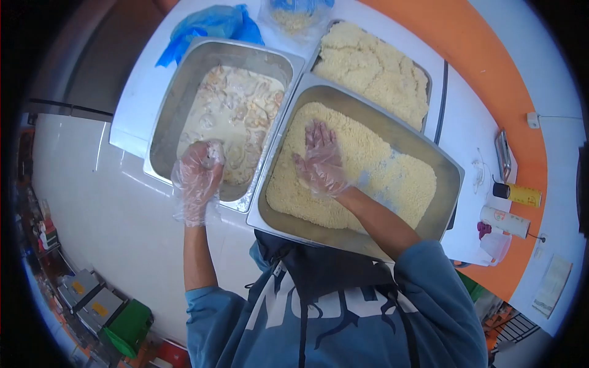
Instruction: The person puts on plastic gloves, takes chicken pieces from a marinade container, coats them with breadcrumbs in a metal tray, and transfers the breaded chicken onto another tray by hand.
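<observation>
My left hand (199, 175), in a clear plastic glove, is over the near edge of a metal pan (161, 144) that holds pale batter with pieces of raw meat (242, 98). Its fingers are curled round a whitish batter-coated piece (214, 154). To the right, a second metal pan (446, 184) contains yellowish crumbs (313, 208). My right hand (321, 161), also gloved, rests palm up or sideways on these crumbs, fingers spread, with nothing visible in it. Behind it, a tray of crumbs (374, 67) stands at the back.
A blue plastic bag (215, 27) lies behind the left pan, and a clear bag of crumbs (294, 21) is at the back. Right of the pans are a yellow can (524, 195), a white canister (506, 221) and a clear plastic cup (495, 245).
</observation>
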Demonstrator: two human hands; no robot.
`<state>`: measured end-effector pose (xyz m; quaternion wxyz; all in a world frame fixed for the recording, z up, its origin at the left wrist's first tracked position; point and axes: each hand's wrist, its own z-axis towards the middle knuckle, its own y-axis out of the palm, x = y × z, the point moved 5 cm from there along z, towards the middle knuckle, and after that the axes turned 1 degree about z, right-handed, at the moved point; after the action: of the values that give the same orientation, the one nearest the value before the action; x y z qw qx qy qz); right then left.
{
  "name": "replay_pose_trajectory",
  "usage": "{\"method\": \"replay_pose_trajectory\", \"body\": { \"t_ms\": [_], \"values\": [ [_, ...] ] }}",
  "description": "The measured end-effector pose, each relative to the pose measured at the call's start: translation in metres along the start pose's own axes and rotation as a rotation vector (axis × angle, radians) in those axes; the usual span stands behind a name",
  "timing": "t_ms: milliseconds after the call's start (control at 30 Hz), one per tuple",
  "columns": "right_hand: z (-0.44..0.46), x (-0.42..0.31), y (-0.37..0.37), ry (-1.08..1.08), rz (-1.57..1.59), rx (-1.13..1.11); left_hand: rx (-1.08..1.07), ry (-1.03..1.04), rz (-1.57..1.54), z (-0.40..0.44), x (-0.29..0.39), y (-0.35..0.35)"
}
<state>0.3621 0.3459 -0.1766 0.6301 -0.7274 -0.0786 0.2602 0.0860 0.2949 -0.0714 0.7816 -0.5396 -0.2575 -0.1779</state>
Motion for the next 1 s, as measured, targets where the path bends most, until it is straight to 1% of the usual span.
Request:
{"method": "replay_pose_trajectory", "body": {
  "t_ms": [67,133,200,267,300,400,467,533,600,667,700,733,833,867,900,967,1000],
  "values": [
    [-0.003,-0.002,-0.003,-0.009,0.02,-0.067,-0.023,0.018,0.027,0.001,0.011,-0.005],
    [-0.004,0.006,-0.023,-0.033,0.61,0.101,-0.02,0.017,0.037,0.001,0.018,-0.008],
    [-0.006,0.026,-0.056,-0.042,0.993,0.155,-0.022,-0.014,0.043,0.002,0.015,-0.009],
    [-0.01,0.074,-0.077,0.056,0.997,0.049,-0.039,-0.057,0.025,0.002,0.012,-0.006],
    [-0.013,0.107,-0.06,0.144,0.916,-0.034,-0.033,-0.056,0.006,0.002,0.01,-0.003],
    [-0.044,0.127,-0.035,-0.011,1.551,-0.05,-0.021,-0.053,-0.013,-0.001,0.004,0.0],
    [-0.082,0.145,0.023,0.014,1.667,0.152,-0.02,-0.049,0.027,-0.003,0.003,-0.001],
    [-0.121,0.138,0.045,0.136,1.428,0.091,-0.015,-0.035,0.075,-0.002,0.003,-0.003],
    [-0.158,0.106,0.034,0.202,1.094,-0.137,-0.019,-0.038,0.071,-0.003,0.003,-0.001],
    [-0.162,0.055,-0.007,0.19,0.925,-0.356,-0.029,-0.052,0.022,-0.003,0.0,0.0],
    [-0.157,0.032,-0.032,0.209,0.784,-0.499,-0.045,-0.066,0.021,-0.002,0.002,0.0],
    [-0.155,0.019,-0.04,0.228,0.64,-0.637,-0.062,-0.078,0.018,0.0,0.006,-0.002],
    [-0.146,0.019,-0.004,0.458,0.828,-0.669,-0.068,-0.053,-0.003,0.001,0.005,0.0],
    [-0.149,0.033,0.02,0.208,0.955,-0.625,-0.06,-0.037,-0.01,0.001,0.003,0.001],
    [-0.144,0.032,0.019,0.225,1.095,-0.632,-0.037,-0.018,-0.003,0.001,0.005,0.0],
    [-0.135,0.032,0.016,0.357,1.44,-0.607,0.014,0.009,0.016,0.001,0.007,-0.003],
    [-0.122,0.028,0.006,0.41,1.512,-0.533,0.005,-0.002,0.021,0.001,0.008,-0.004]
  ]
}}
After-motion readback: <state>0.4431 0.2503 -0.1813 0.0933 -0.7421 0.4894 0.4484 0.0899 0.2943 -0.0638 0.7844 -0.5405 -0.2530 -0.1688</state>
